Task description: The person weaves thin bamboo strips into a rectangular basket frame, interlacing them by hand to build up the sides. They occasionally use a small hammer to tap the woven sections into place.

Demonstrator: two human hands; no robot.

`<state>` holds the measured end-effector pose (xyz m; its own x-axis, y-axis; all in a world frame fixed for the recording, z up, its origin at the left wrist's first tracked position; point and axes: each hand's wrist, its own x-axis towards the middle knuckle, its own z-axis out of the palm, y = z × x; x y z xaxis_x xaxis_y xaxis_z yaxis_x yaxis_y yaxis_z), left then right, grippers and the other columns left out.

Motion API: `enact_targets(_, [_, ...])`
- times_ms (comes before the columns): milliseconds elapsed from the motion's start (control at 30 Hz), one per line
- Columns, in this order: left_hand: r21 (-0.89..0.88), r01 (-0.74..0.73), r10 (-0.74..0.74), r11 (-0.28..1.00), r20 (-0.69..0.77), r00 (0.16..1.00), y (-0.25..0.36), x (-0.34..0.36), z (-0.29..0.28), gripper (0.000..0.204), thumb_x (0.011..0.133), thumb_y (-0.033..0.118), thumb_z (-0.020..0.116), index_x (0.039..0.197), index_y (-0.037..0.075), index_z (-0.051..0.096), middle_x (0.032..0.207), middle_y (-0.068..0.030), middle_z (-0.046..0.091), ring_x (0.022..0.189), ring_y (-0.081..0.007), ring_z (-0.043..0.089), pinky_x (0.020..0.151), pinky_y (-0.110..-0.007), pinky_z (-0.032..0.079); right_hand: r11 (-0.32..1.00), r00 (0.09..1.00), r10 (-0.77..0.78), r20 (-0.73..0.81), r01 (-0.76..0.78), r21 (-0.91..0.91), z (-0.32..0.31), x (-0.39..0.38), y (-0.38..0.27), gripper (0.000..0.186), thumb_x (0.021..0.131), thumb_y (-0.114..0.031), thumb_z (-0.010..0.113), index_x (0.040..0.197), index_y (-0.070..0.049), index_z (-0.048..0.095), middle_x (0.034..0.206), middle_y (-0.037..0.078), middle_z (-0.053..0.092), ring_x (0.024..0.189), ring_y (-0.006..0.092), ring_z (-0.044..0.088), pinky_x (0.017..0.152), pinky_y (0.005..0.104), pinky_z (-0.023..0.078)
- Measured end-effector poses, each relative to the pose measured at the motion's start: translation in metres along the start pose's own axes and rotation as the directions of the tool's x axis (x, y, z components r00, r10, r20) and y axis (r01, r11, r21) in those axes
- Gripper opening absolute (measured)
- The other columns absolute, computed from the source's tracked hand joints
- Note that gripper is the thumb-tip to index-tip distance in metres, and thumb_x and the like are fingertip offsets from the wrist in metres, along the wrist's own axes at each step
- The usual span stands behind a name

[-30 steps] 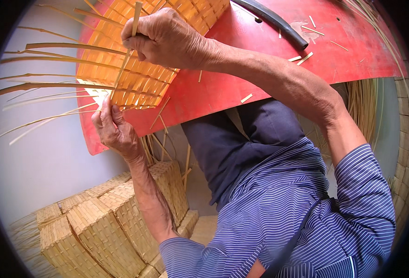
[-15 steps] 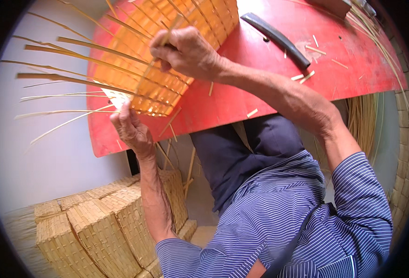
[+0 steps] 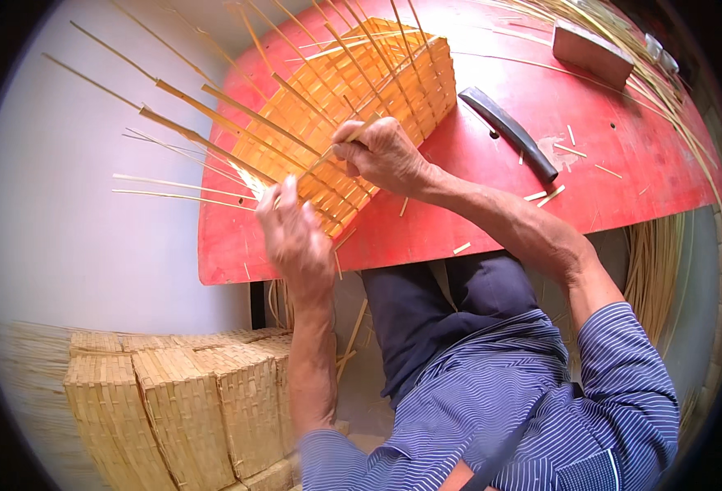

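A woven basket (image 3: pixel 414 98) of orange-yellow split strips lies tilted on the red table, with long loose strip ends (image 3: pixel 185 131) fanning from its wall toward the upper left. My right hand (image 3: pixel 385 155) is closed around a flat pale strip (image 3: pixel 322 164) that slants across the basket's side. Next to the lower end of this strip is my left hand (image 3: pixel 297 237), its fingers raised, slightly apart and a little blurred. Its fingertips are at the basket's near left corner; whether they press on the strip is unclear.
A dark curved-handled tool (image 3: pixel 510 135) rests on the red table (image 3: pixel 476 217) right of the basket. Beyond it are a brown block (image 3: pixel 593 53) and a bundle of long strips (image 3: pixel 664 98). Cut scraps are scattered about. Stacked woven baskets (image 3: pixel 189 401) stand at lower left.
My left hand has left the basket's corner, moving right along its edge toward my right hand, and its fingers have loosened. The whole view has shifted. My right hand still grips the strip.
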<state>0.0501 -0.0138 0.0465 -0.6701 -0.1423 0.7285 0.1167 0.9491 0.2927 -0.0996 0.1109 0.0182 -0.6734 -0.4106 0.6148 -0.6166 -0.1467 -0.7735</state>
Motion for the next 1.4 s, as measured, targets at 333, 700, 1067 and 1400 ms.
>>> enact_targets(333, [0.203,-0.067,0.023,0.977,0.215,0.976,-0.02,0.029,0.013,0.01,0.095,0.013,0.068,0.097,0.007,0.059,0.087,-0.0113,0.058,0.078,-0.0319,0.062,0.066,-0.044,0.05,0.96,0.899,-0.167,0.404,0.241,-0.141,-0.017,0.038,-0.019,0.037,0.087,-0.004,0.065,0.123,0.002,0.058,0.101,0.023,0.069,0.096,0.0425,0.068,0.08,0.0469,0.054])
enact_targets(700, [0.094,-0.067,0.038,0.993,0.279,0.959,-0.015,0.035,0.003,0.011,0.096,0.011,0.067,0.101,0.005,0.06,0.085,-0.0127,0.057,0.076,-0.0307,0.059,0.065,-0.042,0.049,0.842,0.927,-0.115,0.357,0.282,-0.46,0.019,0.031,0.003,0.019,0.088,-0.013,0.062,0.083,0.003,0.053,0.066,0.024,0.063,0.068,0.0416,0.07,0.056,0.0491,0.053])
enact_targets(1067, [0.113,-0.087,0.05,0.99,0.301,0.952,-0.016,0.037,0.003,0.009,0.097,0.009,0.066,0.103,0.008,0.06,0.086,-0.0116,0.059,0.075,-0.03,0.062,0.063,-0.042,0.05,0.93,0.944,-0.102,0.313,0.202,-0.307,0.015,0.041,0.006,0.021,0.088,-0.011,0.066,0.089,0.002,0.05,0.069,0.025,0.063,0.068,0.0446,0.067,0.056,0.0509,0.051])
enact_targets(1400, [-0.08,0.043,-0.015,0.996,0.322,0.947,-0.024,0.046,-0.002,0.009,0.097,0.013,0.066,0.102,0.009,0.059,0.082,-0.0153,0.06,0.071,-0.0324,0.061,0.063,-0.043,0.049,0.959,0.911,-0.271,0.311,0.226,0.173,-0.033,0.057,-0.033,0.007,0.093,-0.002,0.063,0.088,-0.001,0.067,0.073,0.006,0.069,0.07,0.0143,0.069,0.065,0.0292,0.056])
